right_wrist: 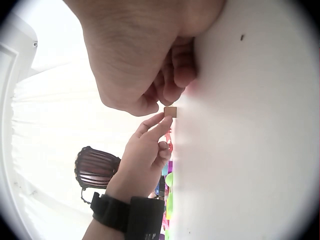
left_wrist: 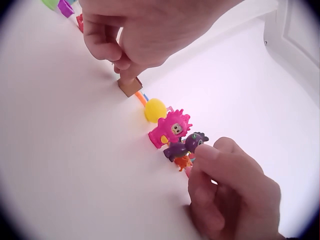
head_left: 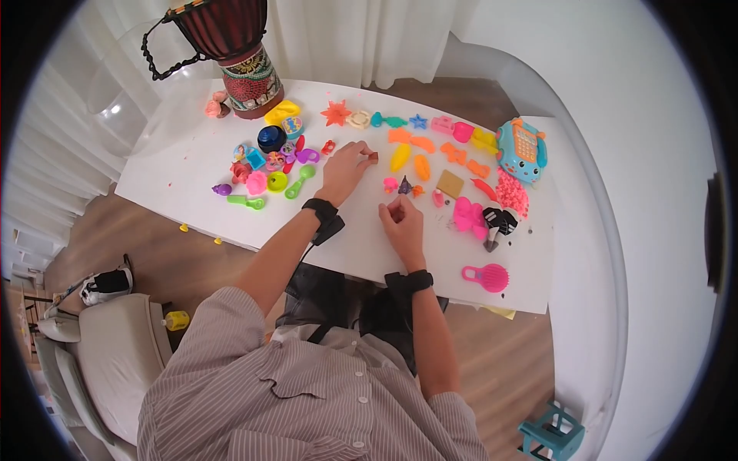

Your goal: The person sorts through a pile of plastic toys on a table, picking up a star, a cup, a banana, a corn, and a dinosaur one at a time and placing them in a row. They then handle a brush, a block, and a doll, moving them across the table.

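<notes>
My left hand (head_left: pixel 346 170) (left_wrist: pixel 145 35) (right_wrist: pixel 142 155) pinches a small brown block (head_left: pixel 373 157) (left_wrist: pixel 130 88) (right_wrist: pixel 170 112) between thumb and finger, at the tabletop. My right hand (head_left: pixel 404 227) (left_wrist: pixel 235 190) (right_wrist: pixel 140 60) has its fingers curled just on the near side of a purple figure (head_left: pixel 405 186) (left_wrist: pixel 186 146). Its thumb overlaps the figure in the left wrist view; whether it grips the figure cannot be told. Beside the purple figure are a pink figure (head_left: pixel 390 184) (left_wrist: pixel 171 129) and an orange one (head_left: pixel 417 190) (left_wrist: pixel 183 163).
Colourful toys line the white table's (head_left: pixel 307 230) far side. A drum (head_left: pixel 250 73) (right_wrist: pixel 95 167) stands at the far left, a toy phone (head_left: pixel 523 150) at the far right. A tan square (head_left: pixel 450 184) and a pink brush (head_left: pixel 490 277) lie right of my hands.
</notes>
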Demonstrator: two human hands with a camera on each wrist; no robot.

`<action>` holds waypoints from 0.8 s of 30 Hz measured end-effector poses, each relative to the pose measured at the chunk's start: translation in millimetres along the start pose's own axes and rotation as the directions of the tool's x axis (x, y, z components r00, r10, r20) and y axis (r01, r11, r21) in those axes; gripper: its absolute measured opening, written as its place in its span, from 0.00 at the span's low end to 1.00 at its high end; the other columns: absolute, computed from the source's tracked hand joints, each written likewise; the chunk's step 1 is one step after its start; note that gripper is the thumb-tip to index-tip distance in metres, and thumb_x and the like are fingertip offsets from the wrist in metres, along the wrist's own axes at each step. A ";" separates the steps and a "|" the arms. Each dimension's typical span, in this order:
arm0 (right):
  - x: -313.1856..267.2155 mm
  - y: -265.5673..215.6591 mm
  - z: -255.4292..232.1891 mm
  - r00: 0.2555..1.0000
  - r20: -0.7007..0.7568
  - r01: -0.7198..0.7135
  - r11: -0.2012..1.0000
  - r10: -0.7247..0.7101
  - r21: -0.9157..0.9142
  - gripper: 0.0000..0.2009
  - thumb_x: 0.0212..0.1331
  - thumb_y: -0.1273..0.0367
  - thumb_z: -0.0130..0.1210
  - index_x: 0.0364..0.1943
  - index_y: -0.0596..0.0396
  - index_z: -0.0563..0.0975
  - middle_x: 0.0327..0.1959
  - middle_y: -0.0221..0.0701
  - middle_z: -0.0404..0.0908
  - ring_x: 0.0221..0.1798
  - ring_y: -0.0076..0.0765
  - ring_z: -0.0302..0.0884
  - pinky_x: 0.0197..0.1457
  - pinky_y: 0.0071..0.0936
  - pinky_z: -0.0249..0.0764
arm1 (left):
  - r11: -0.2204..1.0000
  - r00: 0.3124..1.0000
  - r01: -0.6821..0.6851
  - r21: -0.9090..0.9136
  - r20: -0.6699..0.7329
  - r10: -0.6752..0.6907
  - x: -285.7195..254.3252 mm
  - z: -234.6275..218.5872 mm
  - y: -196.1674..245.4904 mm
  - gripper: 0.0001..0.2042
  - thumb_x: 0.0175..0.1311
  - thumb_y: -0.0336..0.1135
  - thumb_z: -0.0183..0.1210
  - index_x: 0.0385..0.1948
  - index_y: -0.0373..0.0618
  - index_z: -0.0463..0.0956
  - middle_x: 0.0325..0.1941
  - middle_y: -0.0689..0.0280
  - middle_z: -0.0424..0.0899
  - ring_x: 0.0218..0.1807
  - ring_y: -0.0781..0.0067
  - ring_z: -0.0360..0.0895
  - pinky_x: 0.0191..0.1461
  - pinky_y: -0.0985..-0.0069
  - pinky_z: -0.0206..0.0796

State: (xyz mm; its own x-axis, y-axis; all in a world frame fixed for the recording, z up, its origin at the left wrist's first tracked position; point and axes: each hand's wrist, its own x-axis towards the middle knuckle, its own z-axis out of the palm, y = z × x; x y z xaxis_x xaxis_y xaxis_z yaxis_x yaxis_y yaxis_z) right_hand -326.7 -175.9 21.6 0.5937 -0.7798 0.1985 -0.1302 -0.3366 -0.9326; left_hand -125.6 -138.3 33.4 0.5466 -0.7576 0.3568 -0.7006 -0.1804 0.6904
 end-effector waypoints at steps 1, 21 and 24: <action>0.3 -0.4 -0.1 1.000 -0.002 -0.001 1.000 0.001 -0.001 0.13 0.64 0.70 0.67 0.29 0.58 0.73 0.20 0.31 0.81 0.21 0.25 0.76 0.30 0.26 0.72 | 1.000 1.000 0.014 -0.008 0.018 -0.014 4.0 1.8 1.1 0.07 0.67 0.38 0.66 0.40 0.49 0.80 0.46 0.63 0.88 0.49 0.54 0.85 0.47 0.60 0.76; 1.7 -4.3 -1.6 0.999 0.012 -0.043 0.999 0.043 -0.019 0.13 0.64 0.70 0.67 0.29 0.59 0.73 0.20 0.31 0.80 0.21 0.23 0.75 0.29 0.24 0.72 | 0.999 0.994 0.044 -0.014 -0.097 -0.046 34.3 29.6 -31.0 0.17 0.68 0.35 0.63 0.58 0.63 0.82 0.47 0.66 0.84 0.49 0.59 0.86 0.48 0.60 0.79; 2.1 -2.4 0.0 0.999 0.006 -0.035 0.999 0.035 -0.017 0.12 0.64 0.71 0.67 0.29 0.59 0.73 0.19 0.31 0.80 0.21 0.23 0.75 0.29 0.24 0.71 | 1.000 1.000 0.011 -0.030 -0.026 -0.012 31.9 22.3 -29.6 0.18 0.67 0.40 0.65 0.59 0.65 0.81 0.49 0.68 0.84 0.50 0.61 0.86 0.50 0.61 0.79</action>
State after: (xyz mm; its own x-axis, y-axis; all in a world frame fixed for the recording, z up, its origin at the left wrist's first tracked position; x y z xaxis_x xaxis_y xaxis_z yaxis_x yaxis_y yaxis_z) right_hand -325.2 -176.7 24.2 0.5935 -0.7879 0.1641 -0.1639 -0.3180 -0.9338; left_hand -97.6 -171.1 10.4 0.5664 -0.7390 0.3648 -0.6807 -0.1700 0.7126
